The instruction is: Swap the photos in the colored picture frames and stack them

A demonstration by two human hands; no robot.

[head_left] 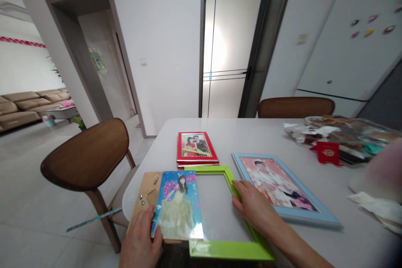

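A bright green picture frame [232, 250] lies on the near part of the table, with its opening facing up. My right hand [251, 205] grips its right side, fingers curled over the rail. Across the frame's left side lies a glossy photo [177, 207] of a person in a pale green dress on blue. Partly under the photo is a brown backing board [147, 188] with metal clips. Resting over the board and the photo's lower left edge is my left hand [141, 238], its thumb apart from its fingers.
Behind the green frame is a red framed photo [180, 146]. To the right lies a light blue framed photo [314, 217]. Bags and packages [348, 130], a red card item [328, 153] and tissue [377, 207] sit farther right. Brown chairs [91, 155] stand left and behind the white table [163, 146].
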